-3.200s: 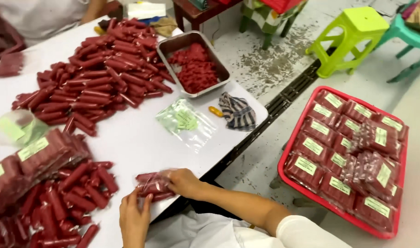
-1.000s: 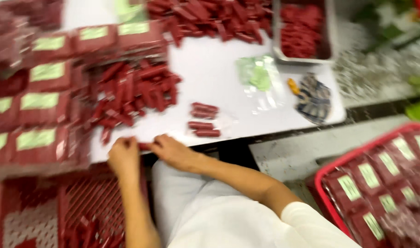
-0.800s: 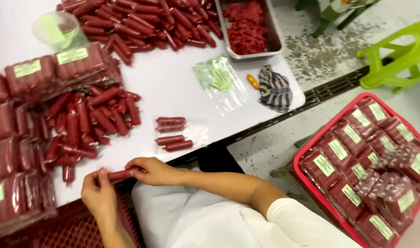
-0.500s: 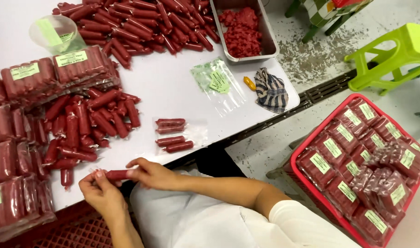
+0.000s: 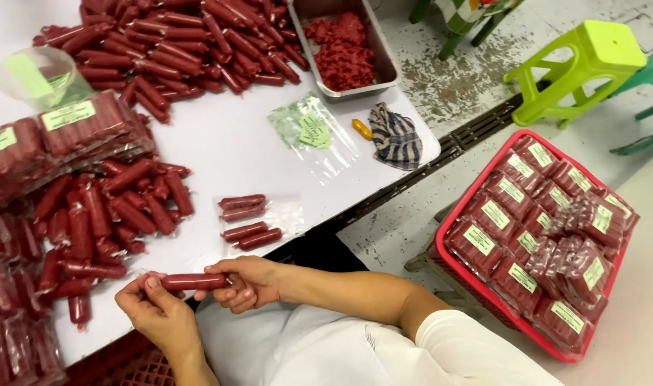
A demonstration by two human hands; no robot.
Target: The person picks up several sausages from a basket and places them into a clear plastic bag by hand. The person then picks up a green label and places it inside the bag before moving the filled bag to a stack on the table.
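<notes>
Both hands sit at the near edge of the white table (image 5: 219,136), just over its rim. Left hand (image 5: 158,314) and right hand (image 5: 246,282) share one red sausage (image 5: 194,281), held level between them. Left fingers are curled, thumb and fingertips pinching the sausage's left end. Right fingers are curled around its right end. Neither hand is open; nothing else is in either.

Just beyond the hands, near the same edge, a clear bag (image 5: 258,218) lies flat with four sausages in it, two and two. Left of the bag is a loose heap of sausages (image 5: 105,214), running toward the left edge. Behind that heap are sealed packs (image 5: 69,132) with green labels, stacked. More packs lie at the near left corner.

Far side of the table: a large pile of sausages (image 5: 169,43), and next to it a metal tray (image 5: 344,46) holding red mince-like pieces. A clear cup (image 5: 41,75) stands at the far left.

Toward the right edge are a bag of green labels (image 5: 312,132), a small orange item (image 5: 362,129) and a striped cloth (image 5: 396,136), the cloth just beside the edge.

Off the table, to the right on the floor, is a red crate (image 5: 541,243) filled with labelled packs. A green stool (image 5: 584,68) stands further back.
</notes>
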